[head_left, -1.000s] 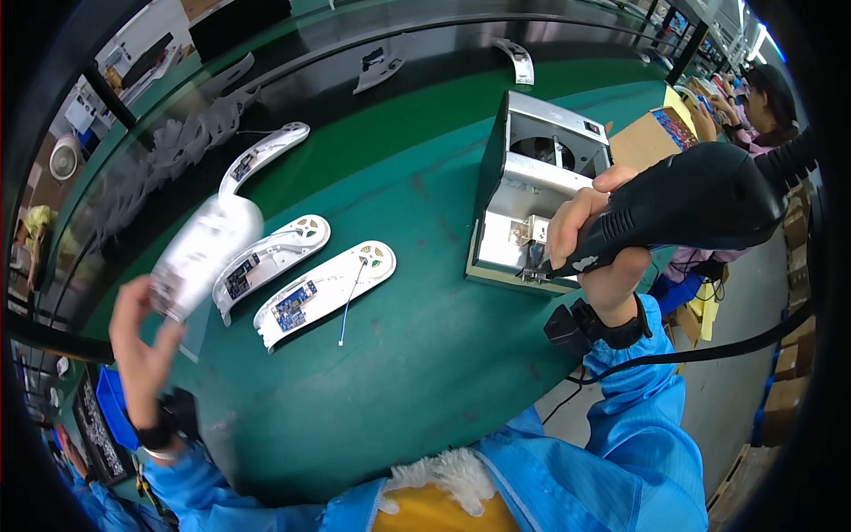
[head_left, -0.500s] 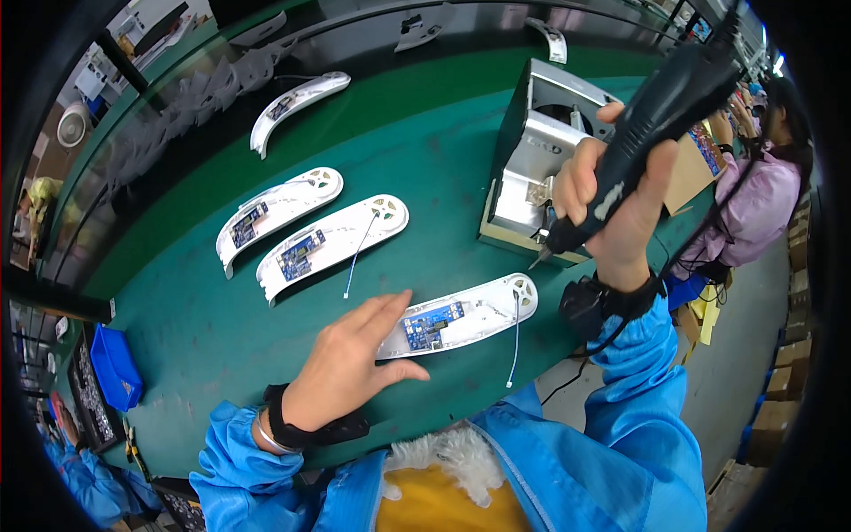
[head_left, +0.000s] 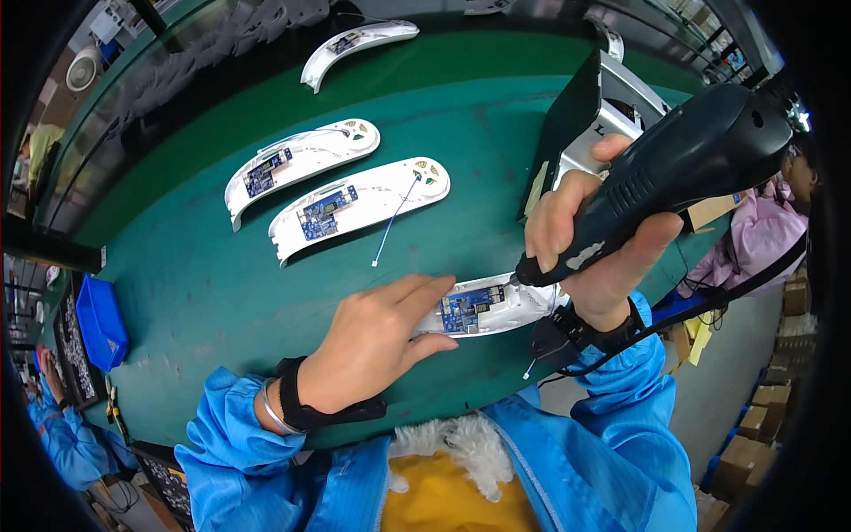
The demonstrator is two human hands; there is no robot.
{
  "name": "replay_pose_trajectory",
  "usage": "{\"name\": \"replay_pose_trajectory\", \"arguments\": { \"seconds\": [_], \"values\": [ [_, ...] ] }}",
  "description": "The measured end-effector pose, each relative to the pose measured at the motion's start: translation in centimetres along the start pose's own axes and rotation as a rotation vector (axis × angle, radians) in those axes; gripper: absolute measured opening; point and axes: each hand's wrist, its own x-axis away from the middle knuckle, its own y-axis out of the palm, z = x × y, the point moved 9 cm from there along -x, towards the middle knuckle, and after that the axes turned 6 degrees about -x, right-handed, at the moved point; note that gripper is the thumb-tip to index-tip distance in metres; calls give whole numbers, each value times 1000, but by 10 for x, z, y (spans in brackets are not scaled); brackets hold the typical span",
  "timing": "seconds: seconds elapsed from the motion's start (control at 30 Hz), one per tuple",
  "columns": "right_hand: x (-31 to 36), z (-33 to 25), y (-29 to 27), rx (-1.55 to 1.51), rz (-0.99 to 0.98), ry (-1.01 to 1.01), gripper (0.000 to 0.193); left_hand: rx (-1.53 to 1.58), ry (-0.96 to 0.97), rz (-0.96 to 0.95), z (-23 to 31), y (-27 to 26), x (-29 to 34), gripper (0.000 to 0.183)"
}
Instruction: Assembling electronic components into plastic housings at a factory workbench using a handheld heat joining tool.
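My right hand (head_left: 603,239) is wrapped round a black electric screwdriver (head_left: 656,177). Its tip points down at the right end of a blue circuit board (head_left: 470,309), which sits inside a curved white plastic shell (head_left: 523,309). Whether the tip touches a screw is too small to tell. My left hand (head_left: 381,328) grips the shell's left end between thumb and fingers, against the green mat. The right hand and the tool hide the shell's rounded right end; a thin cable with a white plug (head_left: 529,368) shows below it.
Two similar shells, a nearer one (head_left: 363,208) and a farther one (head_left: 301,164), lie beyond my left hand. Another shell (head_left: 359,40) is at the back. A metal box-shaped device (head_left: 576,133) stands behind the screwdriver. A blue bin (head_left: 102,324) is at left; a co-worker's pink sleeve (head_left: 740,239) at right.
The screwdriver has come down and left, from above the shell's rounded end to the circuit board's right end. My left hand stays on the shell; the whole view has shifted.
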Motion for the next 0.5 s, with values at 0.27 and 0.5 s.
{"name": "replay_pose_trajectory", "arguments": {
  "seconds": [0.27,0.5],
  "values": [
    [2,10,-3,-12,49,89,82,8,14,11,-2,1,-2,50],
    [1,12,5,173,-116,92,76,-3,-1,0,-1,0,-4,51]
  ]
}}
